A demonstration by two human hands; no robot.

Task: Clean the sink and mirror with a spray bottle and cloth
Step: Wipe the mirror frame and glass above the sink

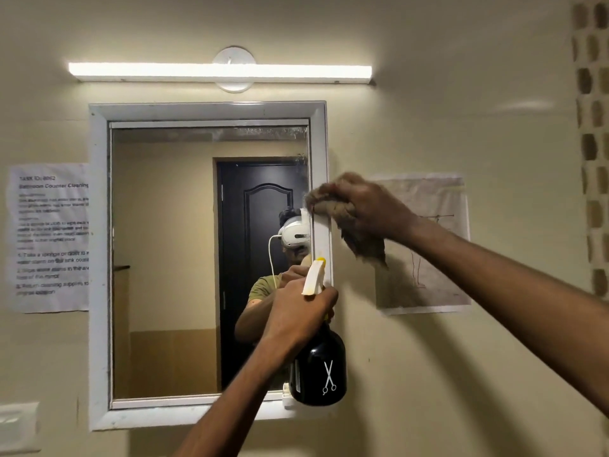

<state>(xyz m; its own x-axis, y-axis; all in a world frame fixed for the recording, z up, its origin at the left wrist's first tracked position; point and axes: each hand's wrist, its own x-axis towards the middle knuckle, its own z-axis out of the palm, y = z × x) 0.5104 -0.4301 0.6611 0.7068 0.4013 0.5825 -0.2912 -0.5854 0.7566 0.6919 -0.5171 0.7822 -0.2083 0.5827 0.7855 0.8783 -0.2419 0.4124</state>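
Brown cloth (354, 229) is bunched in the right hand (365, 206), whose fingers curl tight around it and press it against the right side of the mirror (171, 258), where the white frame meets the glass. Holding it wadded likely gives a firm pad for rubbing the edge, and a loose tail hangs below the fist over the wall. The left hand (301, 311) grips the neck of the spray bottle (318, 367), fingers wrapped below the white trigger head, which points up toward the glass; the black body with its scissors mark hangs low in front of the mirror's lower right corner. Kept raised like this, the bottle seems ready for another squirt while the cloth works. The sink is not in view.

Cloudy marks show along the mirror's top edge and upper right corner. Above the mirror glows a tube light (220, 71). A printed sheet (49, 237) is taped left of the mirror, another paper (428, 245) to its right, partly behind the right forearm. The bottle and left arm cover the mirror's lower right part.
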